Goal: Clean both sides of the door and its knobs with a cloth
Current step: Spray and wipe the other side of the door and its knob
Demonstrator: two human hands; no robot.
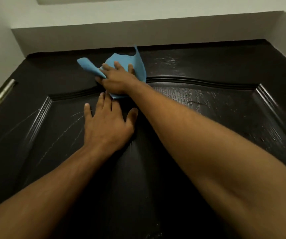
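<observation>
A dark brown panelled door [199, 107] fills the view, seen from below towards its top edge. My right hand [117, 78] presses a blue cloth [121, 62] flat against the door near the top, at the curved moulding of the upper panel. The fingers lie spread over the cloth, and loose corners of it stick out to the left and upward. My left hand [107, 123] rests flat on the door panel just below, fingers spread, holding nothing. No door knob is in view.
A metal hinge [0, 97] sits on the door's left edge. White wall and a lintel [138, 34] run above the door's top edge. Pale streaks mark the panel left of my left hand.
</observation>
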